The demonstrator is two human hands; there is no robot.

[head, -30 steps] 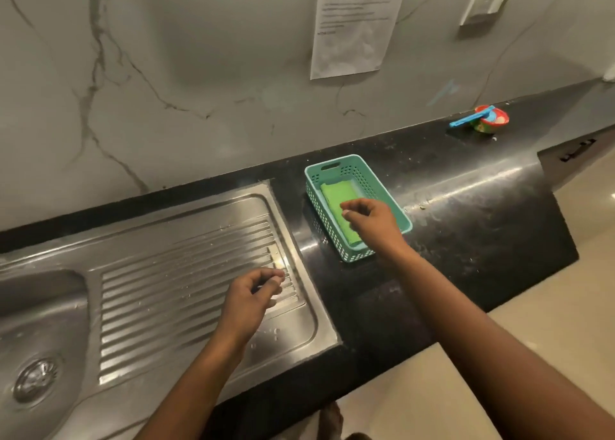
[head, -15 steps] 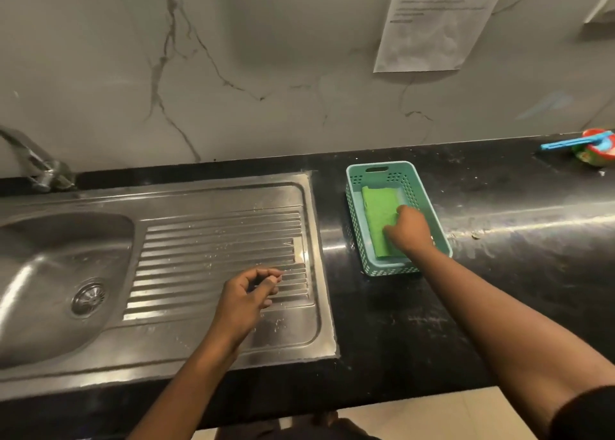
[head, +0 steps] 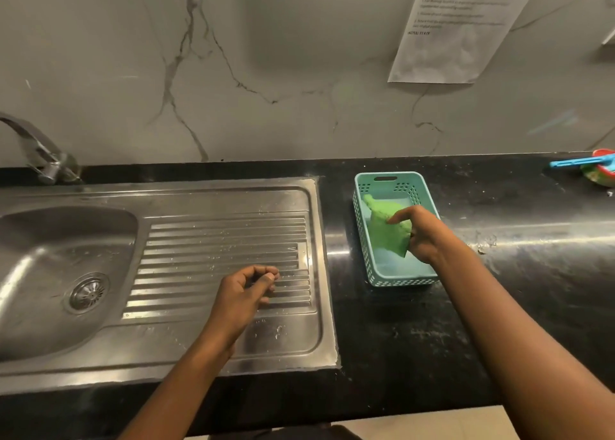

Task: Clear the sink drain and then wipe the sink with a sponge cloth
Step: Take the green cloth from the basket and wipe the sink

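Observation:
A green sponge cloth (head: 386,230) hangs crumpled above the floor of a teal plastic basket (head: 362,240) on the black counter, pinched in my right hand (head: 421,233). My left hand (head: 244,293) hovers over the ribbed drainboard (head: 216,240) of the steel sink, fingers curled together, with nothing visible in them. The sink bowl (head: 40,256) lies at the left with its round metal drain strainer (head: 88,292) showing.
A chrome tap (head: 40,153) stands at the back left. A red bowl with a blue utensil (head: 595,166) sits at the far right of the black counter (head: 515,240). A printed paper (head: 456,30) hangs on the marble wall.
My right hand has closed on the green cloth and lifted it off the basket floor, where it lay flat. The view has swung left, showing the sink bowl and tap. My left hand has stayed put.

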